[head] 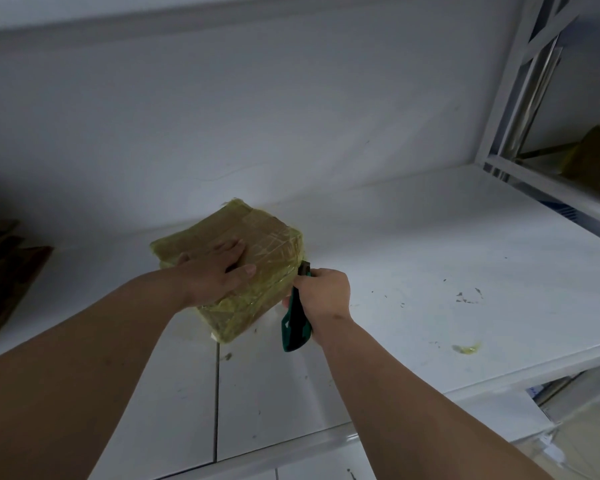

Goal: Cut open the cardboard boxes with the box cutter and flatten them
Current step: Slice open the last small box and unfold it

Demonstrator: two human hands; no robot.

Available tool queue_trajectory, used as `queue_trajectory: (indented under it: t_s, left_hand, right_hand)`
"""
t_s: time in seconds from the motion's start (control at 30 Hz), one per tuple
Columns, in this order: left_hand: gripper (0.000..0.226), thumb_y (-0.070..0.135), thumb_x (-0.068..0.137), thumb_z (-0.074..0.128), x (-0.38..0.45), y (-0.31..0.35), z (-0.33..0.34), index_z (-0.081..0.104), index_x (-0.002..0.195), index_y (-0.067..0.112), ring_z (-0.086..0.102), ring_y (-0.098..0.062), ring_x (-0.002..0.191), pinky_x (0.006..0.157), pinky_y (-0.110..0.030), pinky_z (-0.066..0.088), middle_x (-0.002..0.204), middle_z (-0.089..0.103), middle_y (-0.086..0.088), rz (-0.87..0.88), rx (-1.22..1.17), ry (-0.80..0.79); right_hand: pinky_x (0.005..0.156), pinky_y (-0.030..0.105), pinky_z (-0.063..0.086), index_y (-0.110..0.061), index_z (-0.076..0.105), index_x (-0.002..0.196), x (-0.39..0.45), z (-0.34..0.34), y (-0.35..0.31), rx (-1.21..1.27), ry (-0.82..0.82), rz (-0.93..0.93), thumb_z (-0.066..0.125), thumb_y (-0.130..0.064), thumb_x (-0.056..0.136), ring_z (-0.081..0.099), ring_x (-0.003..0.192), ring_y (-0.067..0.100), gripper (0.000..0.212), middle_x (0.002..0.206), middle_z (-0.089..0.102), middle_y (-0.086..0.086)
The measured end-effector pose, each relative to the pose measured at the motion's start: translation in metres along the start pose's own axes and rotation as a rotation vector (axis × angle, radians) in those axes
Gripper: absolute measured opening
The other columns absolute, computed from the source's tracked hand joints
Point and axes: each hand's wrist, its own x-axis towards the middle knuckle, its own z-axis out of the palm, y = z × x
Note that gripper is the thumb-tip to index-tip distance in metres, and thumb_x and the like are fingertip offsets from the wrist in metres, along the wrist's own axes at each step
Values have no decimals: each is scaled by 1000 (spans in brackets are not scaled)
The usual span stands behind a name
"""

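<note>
Fingers of the left hand (219, 268) press flat on the taped box (236, 268); the right hand (321, 292) grips the green cutter (293, 327); no writing readable.

You are looking down at a white tabletop (430, 254), its surface scuffed with dark specks and a yellowish smear near its right front edge. A dark seam (216, 393) runs across the top from the front edge towards the middle. Behind the table's far edge stands a plain pale wall (239, 116), dimly and evenly lit, with a faint crack low down. At the far right corner rises a white metal shelving frame (520, 98), with brownish cardboard (593, 157) on its shelf. At the left edge lies a dark stack of flat brown sheets (4, 271).
</note>
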Motion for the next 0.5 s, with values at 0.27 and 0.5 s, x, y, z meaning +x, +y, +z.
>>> queue_trajectory:
  t_s: [0.27, 0.5]
  left_hand:
    - [71, 64, 97, 19, -1, 1, 0, 0, 156, 30, -1, -12, 150, 120, -52, 1, 164, -4, 11, 5, -25, -1]
    - [71, 62, 98, 19, -7, 5, -2, -1, 156, 27, -2, -12, 150, 120, -51, 0, 164, -4, 9, 4, -29, 12]
  right_hand:
    - [67, 56, 59, 9, 64, 84, -15, 12, 10, -28, -54, -26, 54, 1, 77, 70, 73, 43, 15, 72, 66, 21]
    - [52, 32, 57, 6, 68, 89, -38, 20, 24, 5, -174, -7, 54, 4, 86, 67, 54, 26, 15, 67, 63, 14]
